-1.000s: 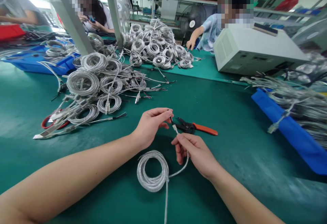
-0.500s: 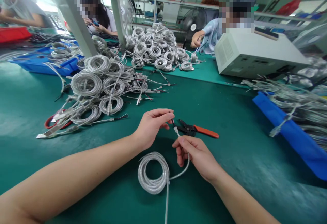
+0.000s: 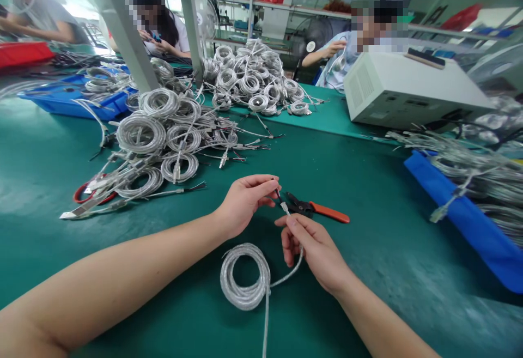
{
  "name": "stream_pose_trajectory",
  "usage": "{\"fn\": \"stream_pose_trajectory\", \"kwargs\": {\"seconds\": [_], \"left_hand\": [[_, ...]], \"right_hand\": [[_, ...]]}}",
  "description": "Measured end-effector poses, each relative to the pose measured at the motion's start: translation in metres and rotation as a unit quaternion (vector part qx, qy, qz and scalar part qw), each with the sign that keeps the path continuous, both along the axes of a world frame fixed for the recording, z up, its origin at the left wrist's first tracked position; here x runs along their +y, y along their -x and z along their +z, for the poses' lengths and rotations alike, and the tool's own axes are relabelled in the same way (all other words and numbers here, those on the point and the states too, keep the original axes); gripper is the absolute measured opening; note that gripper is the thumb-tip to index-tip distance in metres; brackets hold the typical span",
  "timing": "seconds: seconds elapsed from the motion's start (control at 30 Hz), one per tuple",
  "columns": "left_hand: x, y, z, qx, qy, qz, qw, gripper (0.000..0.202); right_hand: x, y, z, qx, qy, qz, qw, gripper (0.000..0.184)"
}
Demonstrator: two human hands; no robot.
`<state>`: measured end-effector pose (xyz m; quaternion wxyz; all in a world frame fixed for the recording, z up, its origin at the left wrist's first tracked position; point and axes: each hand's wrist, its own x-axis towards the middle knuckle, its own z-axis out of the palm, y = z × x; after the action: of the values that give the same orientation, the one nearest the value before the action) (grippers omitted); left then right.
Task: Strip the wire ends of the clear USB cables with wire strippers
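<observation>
A coiled silver cable (image 3: 244, 276) lies on the green table (image 3: 368, 271) between my forearms, and its free end rises to my hands. My right hand (image 3: 312, 249) is closed round the cable just below its stripped tip. My left hand (image 3: 247, 200) pinches the thin dark wires (image 3: 278, 195) that stick out of that tip. Orange-handled pliers (image 3: 318, 209) lie on the mat just beyond my right hand, touched by neither hand.
A heap of coiled silver cables (image 3: 163, 134) lies at the left, and another pile (image 3: 249, 80) sits further back. Blue trays (image 3: 469, 216) with cables line the right and far left. A white machine (image 3: 408, 91) stands at the back right. Other people work across the table.
My hands have hardly moved; the view has drifted slightly. The person at the back right has lifted a hand from the table up towards their chest.
</observation>
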<state>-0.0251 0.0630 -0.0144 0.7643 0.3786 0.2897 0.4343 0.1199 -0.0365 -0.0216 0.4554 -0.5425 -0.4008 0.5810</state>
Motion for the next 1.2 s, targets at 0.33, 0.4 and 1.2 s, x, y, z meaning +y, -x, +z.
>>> {"fn": "stream_pose_trajectory", "kwargs": {"seconds": [0.33,0.4,1.2], "left_hand": [[0.002,0.0011,-0.0009,0.004,0.008,-0.039,0.999,0.022],[0.0017,0.0012,-0.0003,0.001,0.015,-0.047,0.999,0.023],[-0.0002,0.0012,0.0005,-0.022,0.044,-0.132,0.99,0.033]], "right_hand": [[0.0006,-0.0013,-0.0025,0.007,0.006,0.008,1.0,0.04],[0.0007,-0.001,-0.0023,0.013,0.009,0.005,1.0,0.041],[0.0007,-0.001,-0.0003,0.045,0.006,-0.006,0.999,0.043]]}}
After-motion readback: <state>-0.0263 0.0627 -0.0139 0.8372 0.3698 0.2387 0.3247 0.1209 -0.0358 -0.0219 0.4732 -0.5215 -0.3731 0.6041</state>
